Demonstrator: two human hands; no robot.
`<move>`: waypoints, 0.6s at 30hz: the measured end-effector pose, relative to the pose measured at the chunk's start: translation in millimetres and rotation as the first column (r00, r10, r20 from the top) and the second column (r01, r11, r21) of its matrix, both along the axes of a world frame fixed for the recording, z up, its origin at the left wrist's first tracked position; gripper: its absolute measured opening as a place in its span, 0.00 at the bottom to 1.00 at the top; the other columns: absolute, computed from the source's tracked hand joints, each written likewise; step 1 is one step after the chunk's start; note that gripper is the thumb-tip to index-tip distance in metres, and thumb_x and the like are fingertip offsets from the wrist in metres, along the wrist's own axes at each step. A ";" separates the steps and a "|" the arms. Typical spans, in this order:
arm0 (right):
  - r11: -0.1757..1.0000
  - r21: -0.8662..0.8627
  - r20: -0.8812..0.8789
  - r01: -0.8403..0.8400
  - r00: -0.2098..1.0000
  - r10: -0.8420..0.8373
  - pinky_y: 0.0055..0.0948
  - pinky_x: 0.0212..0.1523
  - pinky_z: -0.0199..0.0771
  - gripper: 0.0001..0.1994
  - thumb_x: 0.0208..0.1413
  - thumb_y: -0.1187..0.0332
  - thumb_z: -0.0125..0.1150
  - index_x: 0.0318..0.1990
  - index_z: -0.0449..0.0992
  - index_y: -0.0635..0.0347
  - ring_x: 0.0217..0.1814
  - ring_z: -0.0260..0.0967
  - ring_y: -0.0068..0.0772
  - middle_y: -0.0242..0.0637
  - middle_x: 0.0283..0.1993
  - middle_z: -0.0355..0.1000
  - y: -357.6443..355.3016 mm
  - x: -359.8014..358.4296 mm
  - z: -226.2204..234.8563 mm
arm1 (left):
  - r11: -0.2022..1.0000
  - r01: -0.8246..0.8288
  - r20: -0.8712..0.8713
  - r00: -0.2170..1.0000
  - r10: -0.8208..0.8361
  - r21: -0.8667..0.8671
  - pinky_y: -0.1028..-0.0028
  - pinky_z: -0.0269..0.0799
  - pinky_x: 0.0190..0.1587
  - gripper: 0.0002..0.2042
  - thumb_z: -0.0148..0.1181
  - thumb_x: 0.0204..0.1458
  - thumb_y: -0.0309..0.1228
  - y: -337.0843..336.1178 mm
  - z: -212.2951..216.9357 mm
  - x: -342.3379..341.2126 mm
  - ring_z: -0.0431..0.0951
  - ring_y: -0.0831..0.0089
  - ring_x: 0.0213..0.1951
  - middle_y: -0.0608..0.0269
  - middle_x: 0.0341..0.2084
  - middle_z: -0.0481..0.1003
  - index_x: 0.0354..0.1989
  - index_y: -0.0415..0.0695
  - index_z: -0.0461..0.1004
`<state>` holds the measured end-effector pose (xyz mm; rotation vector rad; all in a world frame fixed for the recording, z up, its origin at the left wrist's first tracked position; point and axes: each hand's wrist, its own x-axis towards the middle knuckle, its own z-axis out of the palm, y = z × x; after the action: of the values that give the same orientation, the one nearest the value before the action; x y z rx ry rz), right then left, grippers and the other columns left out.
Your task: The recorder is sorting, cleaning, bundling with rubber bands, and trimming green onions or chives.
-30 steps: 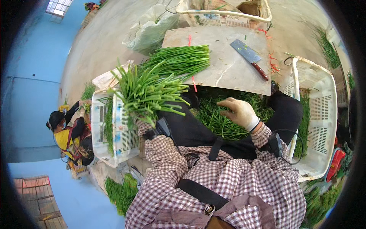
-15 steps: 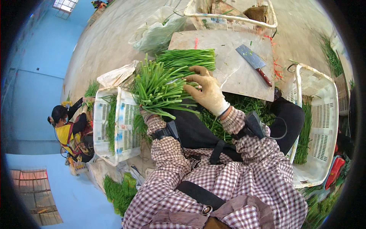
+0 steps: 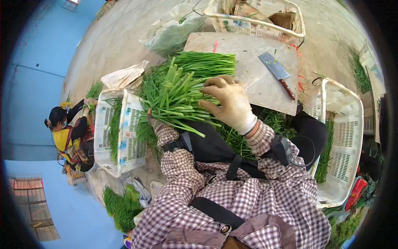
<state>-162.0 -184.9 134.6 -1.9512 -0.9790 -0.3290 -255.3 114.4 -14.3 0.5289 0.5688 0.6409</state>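
A loose bunch of green chives (image 3: 176,93) lies across my left hand (image 3: 151,118), its thick pale ends fanned toward the right. Leaves hide most of that hand's fingers; it is closed around the bunch from the left and below. My right hand (image 3: 232,101), in a stained cream glove, is at the right side of the stalk ends. Its fingers are curved and apart with nothing gripped; whether the tips touch the stalks I cannot tell. Behind, a neat pile of chives (image 3: 211,63) lies on the board (image 3: 253,89), left of a cleaver (image 3: 276,68) with a brown handle.
White plastic crates stand at left (image 3: 132,137), right (image 3: 348,137) and far end (image 3: 290,31). A pale plastic sack (image 3: 174,35) sits behind the board. More chives (image 3: 273,118) lie between my legs. A person (image 3: 66,133) in a yellow vest works at far left.
My right hand has shifted slightly down and to the right. The stalk ends of the bunch have tilted and spread a little differently. The view has moved slightly.
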 end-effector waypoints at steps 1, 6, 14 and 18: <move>0.997 -0.070 0.005 0.039 0.999 -0.039 0.39 0.48 0.62 0.13 0.40 0.63 0.63 0.35 0.76 0.56 0.49 0.63 0.38 0.35 0.42 0.69 4.0 -0.8 -5.1 | 1.000 0.017 0.048 0.999 -0.016 -0.020 0.50 0.67 0.47 0.28 0.44 0.49 0.50 -3.6 1.0 2.0 0.71 0.51 0.45 0.52 0.48 0.70 0.52 0.43 0.66; 0.995 -0.092 -0.081 0.026 0.996 -0.034 0.41 0.47 0.61 0.14 0.34 0.66 0.64 0.34 0.76 0.54 0.48 0.63 0.41 0.36 0.41 0.69 16.2 -3.3 -24.8 | 0.999 0.042 0.119 0.992 -0.045 0.028 0.53 0.68 0.47 0.28 0.50 0.44 0.49 -20.5 14.4 10.3 0.72 0.51 0.43 0.48 0.45 0.71 0.49 0.41 0.68; 0.852 0.523 -0.529 -0.038 0.769 0.359 0.26 0.38 0.67 0.05 0.42 0.76 0.62 0.29 0.75 0.65 0.34 0.68 0.29 0.37 0.29 0.71 -14.3 -17.6 -46.7 | 0.987 0.158 0.384 0.913 -0.139 -0.019 0.53 0.68 0.47 0.16 0.49 0.50 0.43 -30.1 18.3 12.7 0.73 0.56 0.41 0.56 0.39 0.74 0.37 0.44 0.72; 0.839 0.408 -0.621 -0.359 0.565 0.544 0.26 0.36 0.68 0.05 0.44 0.76 0.62 0.31 0.76 0.64 0.34 0.69 0.26 0.34 0.32 0.73 -87.5 -9.7 -43.4 | 0.994 0.107 0.338 0.936 -0.095 -0.015 0.51 0.67 0.47 0.17 0.51 0.48 0.45 -26.5 29.0 6.4 0.73 0.54 0.41 0.53 0.37 0.74 0.36 0.44 0.73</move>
<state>-171.7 -272.4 91.1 -1.3221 -0.8081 0.5828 -249.0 88.0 14.7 0.4023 0.2269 0.6061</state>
